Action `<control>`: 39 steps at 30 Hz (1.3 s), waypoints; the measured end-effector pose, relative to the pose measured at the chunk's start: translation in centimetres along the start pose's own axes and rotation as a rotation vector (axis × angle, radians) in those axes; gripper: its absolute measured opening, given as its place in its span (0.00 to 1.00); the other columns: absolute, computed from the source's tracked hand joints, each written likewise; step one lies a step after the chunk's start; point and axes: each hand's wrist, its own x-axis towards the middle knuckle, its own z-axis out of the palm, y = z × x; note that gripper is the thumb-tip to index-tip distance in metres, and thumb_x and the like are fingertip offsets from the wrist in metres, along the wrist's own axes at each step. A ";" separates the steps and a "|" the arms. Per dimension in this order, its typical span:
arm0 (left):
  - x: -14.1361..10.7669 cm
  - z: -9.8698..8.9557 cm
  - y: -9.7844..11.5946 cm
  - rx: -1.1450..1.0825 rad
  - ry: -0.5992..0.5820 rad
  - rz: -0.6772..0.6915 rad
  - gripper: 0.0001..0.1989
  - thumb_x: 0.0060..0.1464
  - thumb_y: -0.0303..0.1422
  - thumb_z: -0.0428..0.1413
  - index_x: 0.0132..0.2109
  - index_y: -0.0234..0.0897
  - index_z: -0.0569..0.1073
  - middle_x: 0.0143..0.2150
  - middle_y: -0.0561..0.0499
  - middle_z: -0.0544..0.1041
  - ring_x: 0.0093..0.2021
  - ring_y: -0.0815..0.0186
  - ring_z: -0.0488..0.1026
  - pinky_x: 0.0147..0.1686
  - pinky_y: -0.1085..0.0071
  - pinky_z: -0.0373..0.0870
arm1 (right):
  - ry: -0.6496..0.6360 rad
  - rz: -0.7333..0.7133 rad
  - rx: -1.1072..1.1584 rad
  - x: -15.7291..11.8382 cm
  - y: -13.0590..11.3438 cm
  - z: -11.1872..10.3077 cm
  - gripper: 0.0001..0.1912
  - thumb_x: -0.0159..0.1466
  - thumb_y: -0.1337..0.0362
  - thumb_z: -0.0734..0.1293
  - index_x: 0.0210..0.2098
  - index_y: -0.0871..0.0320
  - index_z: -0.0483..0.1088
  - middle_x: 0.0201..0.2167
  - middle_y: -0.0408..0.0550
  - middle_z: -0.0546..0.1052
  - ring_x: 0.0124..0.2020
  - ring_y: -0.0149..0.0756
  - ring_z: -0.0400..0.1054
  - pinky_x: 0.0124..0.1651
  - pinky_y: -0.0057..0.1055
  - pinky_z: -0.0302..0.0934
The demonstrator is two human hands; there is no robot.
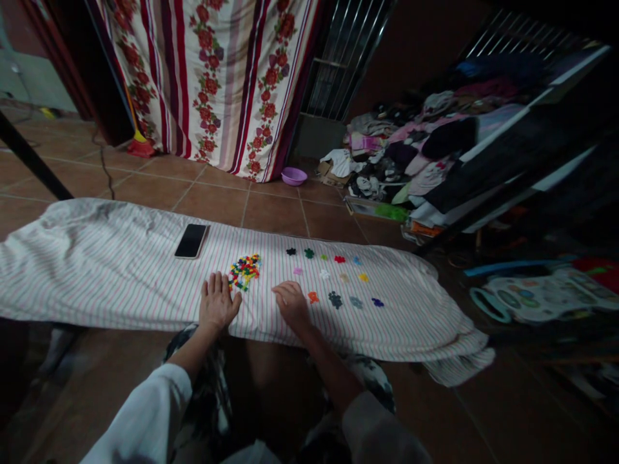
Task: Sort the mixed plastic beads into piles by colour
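My left hand [217, 304] lies flat on the striped cloth, fingers stretched out, beside a mixed pile of small colourful plastic pieces [245, 270]. My right hand [293, 308] is just right of the pile, fingers pinched together; what they hold, if anything, is too small to make out. Right of it, small groups sorted by colour lie in rows, among them an orange group [313, 297], a dark grey group [334, 299], a pink group [298, 271], a green group [309, 253], a yellow group [363, 278] and a dark blue group [378, 302].
A phone [191, 241] rests on the striped cloth [120, 270] to the left. Beyond, a floral curtain [207, 84] hangs over the tiled floor, with a purple basin [294, 176] and a red broom [140, 147] near it. A heap of clothes [411, 142] lies at the right.
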 end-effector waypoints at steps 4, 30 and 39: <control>0.0 0.1 0.0 0.000 0.018 0.005 0.35 0.57 0.44 0.44 0.62 0.20 0.62 0.65 0.28 0.61 0.67 0.45 0.55 0.64 0.49 0.51 | -0.101 -0.073 0.049 1.0 -2.7 2.7 0.13 0.65 0.70 0.62 0.41 0.56 0.77 0.41 0.50 0.77 0.49 0.41 0.64 0.54 0.41 0.62; 0.2 0.7 -0.2 -0.069 0.008 -0.002 0.33 0.56 0.41 0.45 0.63 0.21 0.62 0.66 0.29 0.60 0.68 0.45 0.53 0.64 0.45 0.51 | -0.315 -0.082 -0.081 7.6 -6.0 9.0 0.13 0.63 0.73 0.63 0.41 0.56 0.76 0.51 0.53 0.73 0.58 0.44 0.57 0.60 0.44 0.56; 0.2 0.2 0.0 -0.060 -0.020 -0.020 0.34 0.57 0.42 0.44 0.62 0.19 0.63 0.65 0.28 0.60 0.68 0.44 0.54 0.65 0.46 0.50 | -0.309 -0.058 -0.045 7.6 -6.2 8.1 0.11 0.65 0.71 0.62 0.43 0.58 0.75 0.43 0.49 0.76 0.51 0.39 0.62 0.57 0.35 0.58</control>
